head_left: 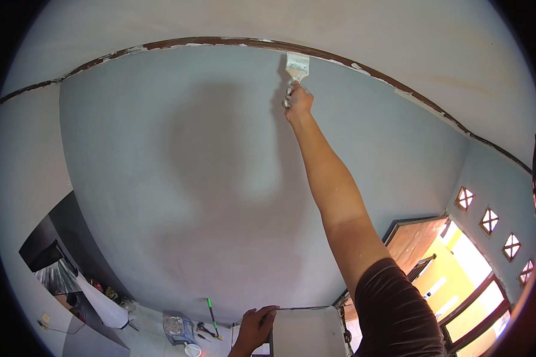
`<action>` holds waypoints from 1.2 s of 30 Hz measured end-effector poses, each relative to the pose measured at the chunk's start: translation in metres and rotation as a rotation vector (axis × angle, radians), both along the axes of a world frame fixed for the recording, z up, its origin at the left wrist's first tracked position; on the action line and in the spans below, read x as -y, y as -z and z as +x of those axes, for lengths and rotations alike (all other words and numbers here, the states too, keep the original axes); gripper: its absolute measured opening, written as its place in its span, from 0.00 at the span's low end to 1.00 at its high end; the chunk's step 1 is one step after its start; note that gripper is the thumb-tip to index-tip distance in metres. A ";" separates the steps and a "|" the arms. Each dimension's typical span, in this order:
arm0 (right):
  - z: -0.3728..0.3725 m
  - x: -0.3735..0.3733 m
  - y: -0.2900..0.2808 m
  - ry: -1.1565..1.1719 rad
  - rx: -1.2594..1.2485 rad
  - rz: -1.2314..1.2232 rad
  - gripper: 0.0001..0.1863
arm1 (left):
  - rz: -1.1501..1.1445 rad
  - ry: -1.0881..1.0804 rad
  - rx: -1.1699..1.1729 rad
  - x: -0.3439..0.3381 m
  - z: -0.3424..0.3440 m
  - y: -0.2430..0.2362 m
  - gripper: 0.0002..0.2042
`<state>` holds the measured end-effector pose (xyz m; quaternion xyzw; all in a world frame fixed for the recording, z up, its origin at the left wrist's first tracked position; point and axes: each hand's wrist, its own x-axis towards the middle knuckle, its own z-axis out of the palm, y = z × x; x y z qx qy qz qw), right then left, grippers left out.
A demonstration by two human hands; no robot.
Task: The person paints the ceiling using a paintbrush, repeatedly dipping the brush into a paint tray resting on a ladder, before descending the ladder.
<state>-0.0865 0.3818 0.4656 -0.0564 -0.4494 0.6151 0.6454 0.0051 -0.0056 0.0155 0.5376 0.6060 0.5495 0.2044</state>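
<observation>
Head view: the left hand (256, 328) is cut off by the lower edge; whether it is clamped on the pale panel (305, 333) cannot be told.
Right hand (299, 100): clamped on the paintbrush (298, 64), whose lower part is hidden.
Paintbrush: wide, smeared whitish, held upright at the blue-grey wall (119, 131), just below the brown trim (256, 43).

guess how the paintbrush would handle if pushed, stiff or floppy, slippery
The paintbrush is probably light, held up in the right hand alone. Its wide, flat bristle head may flex under pressure. Pale smears on the fingers suggest the grip could be slippery.
</observation>
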 end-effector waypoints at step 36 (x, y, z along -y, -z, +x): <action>-0.012 0.027 0.000 0.134 -0.230 0.175 0.12 | -0.157 0.063 -0.074 -0.003 -0.003 0.010 0.17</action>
